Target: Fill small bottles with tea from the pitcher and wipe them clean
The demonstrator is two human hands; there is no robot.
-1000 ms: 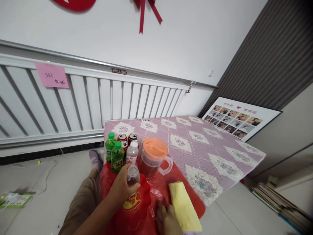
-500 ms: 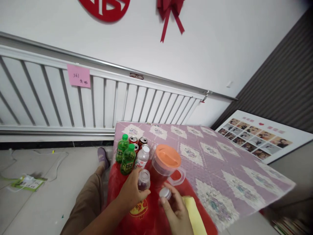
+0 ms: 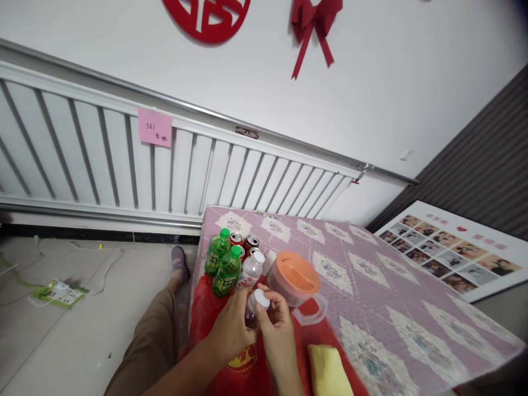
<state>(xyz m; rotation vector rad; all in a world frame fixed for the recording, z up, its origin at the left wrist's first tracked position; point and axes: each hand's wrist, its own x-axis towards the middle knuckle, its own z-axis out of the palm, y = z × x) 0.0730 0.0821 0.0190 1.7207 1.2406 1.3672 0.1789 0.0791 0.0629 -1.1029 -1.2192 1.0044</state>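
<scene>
My left hand is wrapped around a small clear bottle, which stands upright over the red cloth. The fingers of my right hand grip a white cap at the bottle's mouth; whether it is threaded on I cannot tell. Just behind the hands is another clear bottle with a white cap. Two green drink bottles and several cans are grouped beside it. To the right of my hands sits a clear pitcher with an orange lid.
A folded yellow cloth lies on the red cloth at the right. Beneath is a purple quilted bed surface, against a white radiator. A photo board leans at the right. A power strip is on the floor.
My right hand has moved left with the cap and brought it onto the mouth of the bottle in my left hand. The camera view has shifted slightly.
</scene>
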